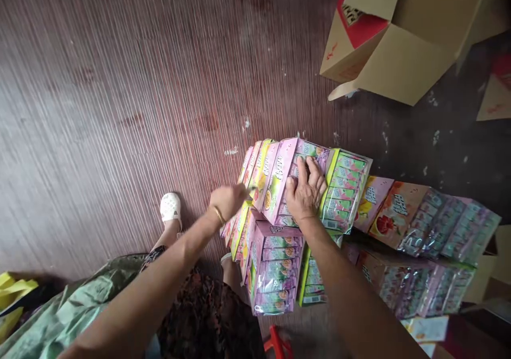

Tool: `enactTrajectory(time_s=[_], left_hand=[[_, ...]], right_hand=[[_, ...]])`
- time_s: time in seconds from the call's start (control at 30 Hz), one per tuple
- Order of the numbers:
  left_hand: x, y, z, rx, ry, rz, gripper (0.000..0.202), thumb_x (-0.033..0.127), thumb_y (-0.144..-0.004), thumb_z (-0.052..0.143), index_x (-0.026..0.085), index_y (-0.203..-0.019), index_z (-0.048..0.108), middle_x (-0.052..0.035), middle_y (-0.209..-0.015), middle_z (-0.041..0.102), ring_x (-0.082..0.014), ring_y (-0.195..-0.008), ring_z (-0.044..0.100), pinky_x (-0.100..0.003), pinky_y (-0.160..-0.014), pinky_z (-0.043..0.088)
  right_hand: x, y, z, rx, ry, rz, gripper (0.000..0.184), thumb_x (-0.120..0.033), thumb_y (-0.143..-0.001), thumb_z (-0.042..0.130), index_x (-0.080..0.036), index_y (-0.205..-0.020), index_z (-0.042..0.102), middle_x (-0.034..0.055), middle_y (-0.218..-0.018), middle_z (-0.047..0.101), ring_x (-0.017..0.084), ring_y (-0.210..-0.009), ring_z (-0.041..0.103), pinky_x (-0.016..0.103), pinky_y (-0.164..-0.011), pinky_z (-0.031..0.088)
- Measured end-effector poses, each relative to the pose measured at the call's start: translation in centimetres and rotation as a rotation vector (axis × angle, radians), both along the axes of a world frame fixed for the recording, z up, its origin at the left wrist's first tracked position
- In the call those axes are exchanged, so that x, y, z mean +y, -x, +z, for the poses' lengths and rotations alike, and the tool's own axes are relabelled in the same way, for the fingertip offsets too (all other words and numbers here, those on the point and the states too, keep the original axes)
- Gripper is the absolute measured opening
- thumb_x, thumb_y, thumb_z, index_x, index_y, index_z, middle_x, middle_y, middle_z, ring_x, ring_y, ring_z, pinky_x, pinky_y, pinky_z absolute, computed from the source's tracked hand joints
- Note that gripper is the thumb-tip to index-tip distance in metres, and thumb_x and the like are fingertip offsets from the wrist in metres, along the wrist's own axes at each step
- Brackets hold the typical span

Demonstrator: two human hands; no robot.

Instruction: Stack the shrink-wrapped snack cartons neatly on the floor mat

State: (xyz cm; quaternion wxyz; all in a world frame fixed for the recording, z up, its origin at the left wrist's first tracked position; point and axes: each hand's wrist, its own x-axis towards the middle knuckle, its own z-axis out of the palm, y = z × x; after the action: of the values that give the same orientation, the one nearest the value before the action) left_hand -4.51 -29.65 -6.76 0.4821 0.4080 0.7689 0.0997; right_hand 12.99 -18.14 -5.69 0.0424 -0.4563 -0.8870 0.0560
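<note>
At the upper right you see an open cardboard box (pixel 399 39) lying on the dark ribbed floor (pixel 120 82), its flaps spread and a red panel showing. At the lower left you find a yellow bag (pixel 14 295) beside a green plastic sheet (pixel 72 306). A small red object (pixel 277 343), possibly a tool handle, sits at the bottom edge.

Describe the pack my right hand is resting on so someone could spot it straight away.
Start at the pile of wrapped snack packs on the dark floor, below the open cardboard box. On top lies a pink pack with the right hand flat on it. Its right-hand neighbour, the green-edged pack, differs; this one is pink-edged.
</note>
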Motion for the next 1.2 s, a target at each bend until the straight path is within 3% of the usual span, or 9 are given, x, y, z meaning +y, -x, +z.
enactTrajectory(time_s=[0.17,0.3,0.4,0.53,0.63,0.87,1.0,1.1,1.2], left_hand=[[8.4,1.1,-5.0,-0.016,-0.034,0.034,0.039,0.042,-0.099,0.037,0.018,-0.109,0.066,-0.0090,-0.084,0.068,-0.0207,-0.072,0.062,-0.031,-0.064,0.043],[1.6,-3.4,-5.6,-0.170,0.112,-0.062,0.045,0.042,-0.101,0.028,0.019,-0.110,0.065,-0.0082,-0.076,0.067,-0.0198,-0.064,0.060,-0.031,-0.060,0.042],[-2.7,-2.3,-5.3,-0.148,0.122,0.000,0.045,0.044,-0.100,0.029,0.019,-0.102,0.066,-0.0079,-0.071,0.065,-0.0189,-0.060,0.059,-0.030,-0.057,0.041],[4.0,2.4,-8.0,-0.040,-0.039,0.144,0.050,0.043,-0.101,0.021,0.018,-0.099,0.064,-0.0102,-0.079,0.067,-0.0176,-0.061,0.059,-0.029,-0.056,0.041],[8.6,1.6,-11.1,-0.018,-0.027,-0.034,0.038,0.042,-0.099,0.035,0.019,-0.105,0.065,-0.0101,-0.087,0.069,-0.0217,-0.075,0.063,-0.031,-0.064,0.043],[-2.7,-1.8,-10.9,-0.126,0.217,-0.097,0.045,0.048,-0.099,0.029,0.023,-0.105,0.066,-0.0082,-0.081,0.069,-0.0211,-0.071,0.064,-0.029,-0.062,0.043],[3.5,2.4,-14.0,-0.090,0.032,0.107,0.044,0.044,-0.100,0.030,0.019,-0.102,0.066,-0.0106,-0.079,0.067,-0.0208,-0.067,0.062,-0.031,-0.062,0.044],[9.1,2.3,-18.2,-0.059,0.033,0.057,0.035,0.039,-0.096,0.043,0.016,-0.103,0.068,-0.0115,-0.082,0.066,-0.0244,-0.077,0.064,-0.035,-0.072,0.047],[6.6,-0.7,-19.6,-0.139,0.107,-0.023,0.040,0.042,-0.098,0.035,0.020,-0.107,0.067,-0.0114,-0.082,0.067,-0.0249,-0.078,0.065,-0.035,-0.072,0.048]], right_hand=[[-0.2,-0.4,-0.3,-0.015,-0.062,0.025,0.058,-0.044,-0.098,0.031,-0.017,-0.148,0.040,0.0151,-0.150,0.040,0.032,-0.138,0.037,0.053,-0.110,0.033],[-0.4,-0.1,-0.1,0.000,-0.064,0.019,0.057,-0.044,-0.099,0.031,-0.017,-0.148,0.041,0.0151,-0.149,0.041,0.032,-0.138,0.037,0.053,-0.109,0.033],[-0.6,0.1,-0.1,-0.002,-0.058,0.018,0.057,-0.044,-0.099,0.032,-0.017,-0.148,0.040,0.0147,-0.150,0.041,0.032,-0.138,0.037,0.053,-0.110,0.033],[-0.4,-0.2,-0.3,-0.002,-0.096,0.054,0.058,-0.043,-0.099,0.031,-0.017,-0.150,0.038,0.0158,-0.149,0.041,0.033,-0.138,0.037,0.055,-0.110,0.032],[-0.3,-0.5,-0.5,0.000,-0.131,0.087,0.058,-0.043,-0.100,0.029,-0.015,-0.150,0.038,0.0173,-0.148,0.042,0.034,-0.138,0.038,0.055,-0.110,0.034],[-0.4,-0.4,-0.2,-0.005,-0.119,0.097,0.058,-0.043,-0.100,0.026,-0.016,-0.150,0.036,0.0188,-0.147,0.041,0.036,-0.136,0.040,0.058,-0.108,0.035],[-0.3,-0.9,-0.2,-0.004,-0.125,0.134,0.057,-0.041,-0.100,0.028,-0.015,-0.151,0.035,0.0195,-0.147,0.041,0.036,-0.137,0.038,0.059,-0.108,0.036],[-0.2,-1.1,-0.1,-0.017,-0.127,0.154,0.058,-0.041,-0.101,0.028,-0.015,-0.152,0.033,0.0192,-0.148,0.040,0.036,-0.137,0.039,0.059,-0.108,0.038],[-0.3,-1.0,0.0,-0.013,-0.136,0.150,0.058,-0.041,-0.101,0.027,-0.016,-0.153,0.032,0.0189,-0.150,0.038,0.036,-0.138,0.039,0.060,-0.108,0.038]])
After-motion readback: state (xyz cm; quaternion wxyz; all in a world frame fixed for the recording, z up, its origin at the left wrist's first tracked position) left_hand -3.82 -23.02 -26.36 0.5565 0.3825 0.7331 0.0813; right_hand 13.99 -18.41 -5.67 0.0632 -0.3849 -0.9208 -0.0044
